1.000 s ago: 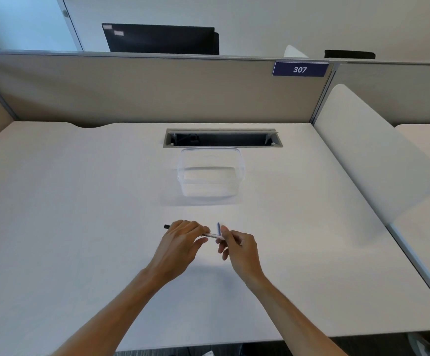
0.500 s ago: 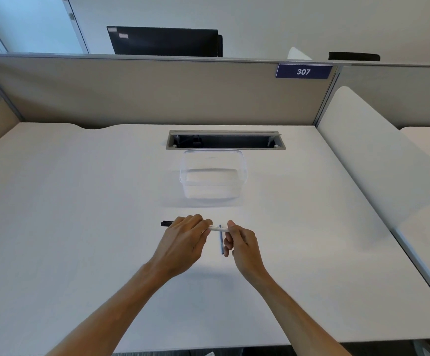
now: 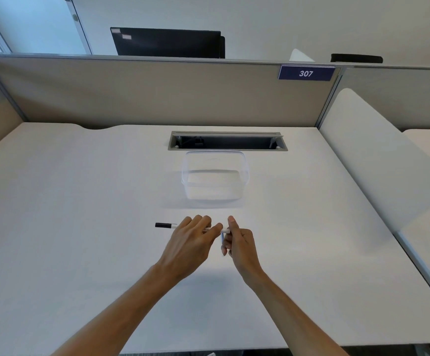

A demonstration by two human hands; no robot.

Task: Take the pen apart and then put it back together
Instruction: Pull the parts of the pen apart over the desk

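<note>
Two bare hands worked over one white desk (image 3: 80, 227), sharing one slim white pen with a black cap end (image 3: 166, 225). The left hand (image 3: 190, 242) curled its fingers over the middle of the barrel, and the black end stuck out clear of the knuckles on the far-left side of that grip. The right hand (image 3: 239, 242) pinched the opposite, white end between thumb and forefinger, just beside the left fingertips — the two grips nearly touched. One thin bluish piece (image 3: 222, 237) hung down from the right hand's curled fingers, directly under the pinch; what part of the pen it was could not be told.

The pen lay level, held slightly above the desk surface, white along the barrel with faint markings too small to read.

Beyond the grip, straight ahead, stood one clear plastic rectangular container (image 3: 215, 176), well apart from the hands. Behind it sat one dark cable slot (image 3: 228, 141) in the desk. One beige partition (image 3: 131, 93) rose at the back, carrying one navy plate marked 307 (image 3: 306, 73) — and one black monitor (image 3: 166, 42) showed above it.
</note>
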